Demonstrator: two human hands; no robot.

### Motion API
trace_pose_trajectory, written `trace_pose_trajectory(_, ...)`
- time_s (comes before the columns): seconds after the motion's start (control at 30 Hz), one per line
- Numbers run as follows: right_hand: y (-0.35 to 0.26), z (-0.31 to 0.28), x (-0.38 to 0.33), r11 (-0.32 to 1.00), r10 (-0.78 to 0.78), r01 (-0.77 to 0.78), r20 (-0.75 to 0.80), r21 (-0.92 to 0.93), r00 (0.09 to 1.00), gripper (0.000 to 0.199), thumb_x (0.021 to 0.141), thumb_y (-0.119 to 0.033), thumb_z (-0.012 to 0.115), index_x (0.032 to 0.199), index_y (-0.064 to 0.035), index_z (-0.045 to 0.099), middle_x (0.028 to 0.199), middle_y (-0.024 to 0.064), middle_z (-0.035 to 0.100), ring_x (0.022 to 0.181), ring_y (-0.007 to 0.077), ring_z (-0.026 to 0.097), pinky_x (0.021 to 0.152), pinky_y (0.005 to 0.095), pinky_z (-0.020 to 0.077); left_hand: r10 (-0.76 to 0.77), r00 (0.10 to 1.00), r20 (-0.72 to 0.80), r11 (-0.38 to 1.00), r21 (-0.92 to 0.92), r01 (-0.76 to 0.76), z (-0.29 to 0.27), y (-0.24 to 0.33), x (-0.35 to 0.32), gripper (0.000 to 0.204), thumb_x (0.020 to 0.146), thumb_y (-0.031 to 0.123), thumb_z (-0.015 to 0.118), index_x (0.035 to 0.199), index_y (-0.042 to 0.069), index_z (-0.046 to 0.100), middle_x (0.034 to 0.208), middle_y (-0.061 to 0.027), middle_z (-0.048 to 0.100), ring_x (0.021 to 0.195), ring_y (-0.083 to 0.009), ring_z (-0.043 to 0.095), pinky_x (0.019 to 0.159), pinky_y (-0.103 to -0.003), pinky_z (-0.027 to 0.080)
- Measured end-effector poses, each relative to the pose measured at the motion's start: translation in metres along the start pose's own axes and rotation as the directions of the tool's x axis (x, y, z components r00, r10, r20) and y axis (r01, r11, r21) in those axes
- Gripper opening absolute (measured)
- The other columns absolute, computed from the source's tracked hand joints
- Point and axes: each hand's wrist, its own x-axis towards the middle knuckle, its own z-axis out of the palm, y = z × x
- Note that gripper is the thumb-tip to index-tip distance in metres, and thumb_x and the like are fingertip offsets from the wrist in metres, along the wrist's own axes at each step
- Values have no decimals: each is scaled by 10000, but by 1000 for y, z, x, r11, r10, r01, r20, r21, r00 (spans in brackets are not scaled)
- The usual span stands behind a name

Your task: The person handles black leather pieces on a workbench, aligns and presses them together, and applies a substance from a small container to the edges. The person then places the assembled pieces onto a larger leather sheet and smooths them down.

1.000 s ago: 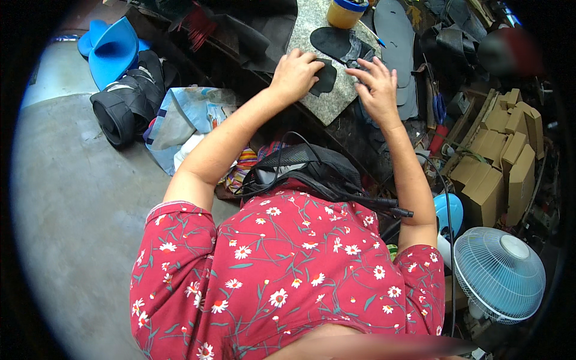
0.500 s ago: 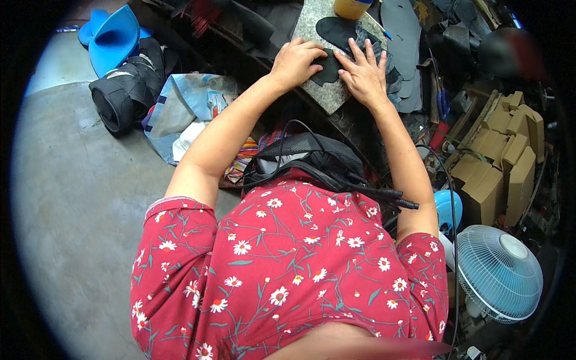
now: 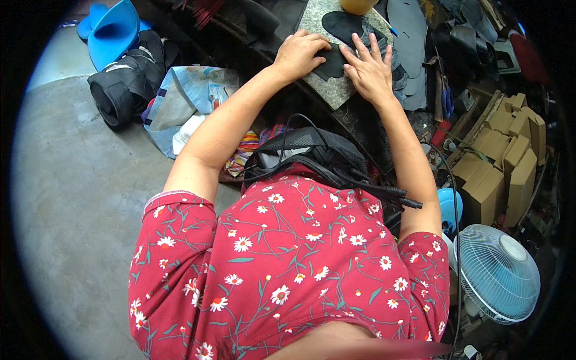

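A flat black cut piece [image 3: 330, 63] of sheet material lies on a speckled stone slab [image 3: 333, 97]. My left hand [image 3: 298, 57] is at its left side, fingers bent and thumb against its edge. My right hand [image 3: 373, 75] lies over its right edge with the fingers spread. Just beyond my fingers rests a rounded black piece [image 3: 342, 24]. Crumpled dark thin material [image 3: 384, 51] shows around my right fingers, partly hidden by them.
A yellowish jar [image 3: 359, 6] and a blue-tipped pen [image 3: 392, 30] are at the slab's far side. Grey sheets [image 3: 408, 42] lie to the right, cardboard boxes [image 3: 486, 180] and a fan [image 3: 498, 273] beyond. A patterned bag [image 3: 180, 102] and black rolls [image 3: 117, 99] stand left.
Both hands have shifted slightly over the black piece, and more of it shows between them. The view has moved a little.
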Motion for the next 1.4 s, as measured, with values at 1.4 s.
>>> trace_pose_trajectory(1.4,-38,-26,-34,977,-121,151,-188,154,975,316,831,-529,649,1030,-305,749,1398,-5,541,1366,277,407,1093,707,144,-71,995,65,973,225,55,-3,3,8,490,717,270,801,1151,116,636,1132,-67,618,1103,-293,563,898,-437,473)
